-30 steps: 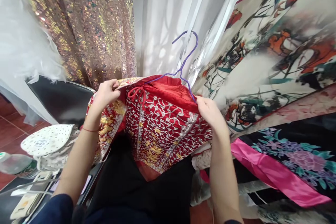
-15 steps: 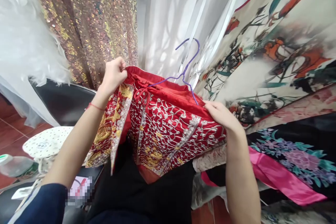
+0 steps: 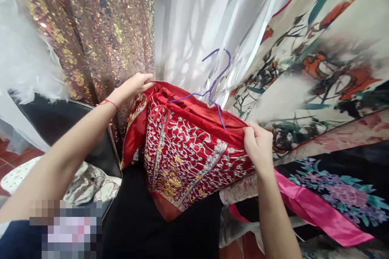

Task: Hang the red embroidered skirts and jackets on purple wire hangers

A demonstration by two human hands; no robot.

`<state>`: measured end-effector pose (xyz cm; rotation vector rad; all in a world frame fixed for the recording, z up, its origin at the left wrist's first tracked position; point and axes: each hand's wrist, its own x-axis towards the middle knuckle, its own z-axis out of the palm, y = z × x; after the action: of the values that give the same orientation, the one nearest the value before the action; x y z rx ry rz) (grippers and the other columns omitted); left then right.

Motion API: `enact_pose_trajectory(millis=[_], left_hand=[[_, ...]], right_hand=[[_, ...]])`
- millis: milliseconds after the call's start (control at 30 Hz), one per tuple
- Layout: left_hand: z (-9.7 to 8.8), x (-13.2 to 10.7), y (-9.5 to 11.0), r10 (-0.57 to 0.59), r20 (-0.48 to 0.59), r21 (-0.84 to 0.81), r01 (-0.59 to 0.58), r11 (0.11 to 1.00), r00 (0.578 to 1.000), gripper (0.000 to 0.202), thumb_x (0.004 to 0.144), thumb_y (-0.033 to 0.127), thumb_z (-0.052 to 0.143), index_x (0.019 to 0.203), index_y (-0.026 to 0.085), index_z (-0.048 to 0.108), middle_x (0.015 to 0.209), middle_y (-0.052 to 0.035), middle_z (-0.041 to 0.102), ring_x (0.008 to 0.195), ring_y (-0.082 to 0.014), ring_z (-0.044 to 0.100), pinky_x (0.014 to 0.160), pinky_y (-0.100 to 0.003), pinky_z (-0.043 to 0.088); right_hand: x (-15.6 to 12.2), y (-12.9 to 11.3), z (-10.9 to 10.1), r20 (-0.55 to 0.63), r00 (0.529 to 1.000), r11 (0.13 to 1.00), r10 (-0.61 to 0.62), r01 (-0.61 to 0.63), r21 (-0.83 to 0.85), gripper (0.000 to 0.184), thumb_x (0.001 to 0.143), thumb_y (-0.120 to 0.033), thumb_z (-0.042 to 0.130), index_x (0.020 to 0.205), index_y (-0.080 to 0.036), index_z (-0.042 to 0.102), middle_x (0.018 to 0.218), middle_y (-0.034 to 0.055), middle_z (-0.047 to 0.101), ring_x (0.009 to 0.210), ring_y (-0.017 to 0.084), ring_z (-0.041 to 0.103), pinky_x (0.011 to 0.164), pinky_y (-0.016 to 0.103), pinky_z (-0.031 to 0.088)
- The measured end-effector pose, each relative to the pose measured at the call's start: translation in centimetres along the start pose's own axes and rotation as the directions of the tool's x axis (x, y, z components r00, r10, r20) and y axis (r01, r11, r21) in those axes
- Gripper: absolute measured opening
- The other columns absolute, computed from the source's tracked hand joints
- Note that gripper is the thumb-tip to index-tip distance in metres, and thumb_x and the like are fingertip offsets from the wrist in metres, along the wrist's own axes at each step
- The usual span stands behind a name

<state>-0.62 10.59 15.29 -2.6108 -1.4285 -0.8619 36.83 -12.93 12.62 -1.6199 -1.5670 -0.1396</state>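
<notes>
The L hand pinches a red embroidered garment by its top edge, a purple hanger sits at the opening, approx. ctr., & the R hand grips the other end, the cloth stretched btwn them in front of the person's black clothing. The step in hand appears to be spreading the top around the hanger; the next move prob. calls for even tension. L forearm reaches diagonally, wrist nearly straight; R forearm rises steeply, fingers curled.
</notes>
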Motion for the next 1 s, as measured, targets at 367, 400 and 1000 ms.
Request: enact_pose_trajectory(millis=[367,400,1000], left_hand=[[1.3,3.0,-0.6,0.04,0.226,-0.624,0.113,0.773,0.973,0.024,0.068,0.038,0.058,0.057,0.017,0.055,0.051,-0.0001,0.049,0.048,-0.0111,0.044,0.048,-0.024,0.034],[0.8,2.8,-0.7,0.036,0.349,-0.644,0.212,0.735,0.936,0.023,0.066,0.039,0.061,0.061,0.017,0.061,0.052,-0.0016,0.054,0.048,-0.0129,0.048,0.047,-0.026,0.037],[-4.4,1.4,-2.8,0.041,0.874,-0.352,0.574,0.739,0.484,0.036,0.049,0.035,0.088,0.056,0.017,0.058,0.047,-0.0019,0.051,0.051,-0.0161,0.052,0.049,-0.031,0.046]], right_hand=[[-1.6,-0.8,1.1,-0.042,0.987,0.968,0.156,-0.161,-0.19,0.025,0.087,-0.036,0.039,0.072,-0.024,0.055,0.053,-0.0022,0.048,0.048,0.015,0.046,0.055,0.025,0.033],[-1.6,-0.7,1.0,-0.045,0.986,0.97,0.158,-0.164,-0.181,0.025,0.086,-0.037,0.04,0.072,-0.024,0.055,0.053,-0.0024,0.049,0.048,0.014,0.046,0.055,0.025,0.034],[-2.1,0.0,1.8,0.065,0.948,0.944,0.31,-0.299,-0.137,0.026,0.082,-0.043,0.04,0.074,-0.025,0.057,0.059,-0.0019,0.053,0.056,0.016,0.051,0.058,0.025,0.039]])
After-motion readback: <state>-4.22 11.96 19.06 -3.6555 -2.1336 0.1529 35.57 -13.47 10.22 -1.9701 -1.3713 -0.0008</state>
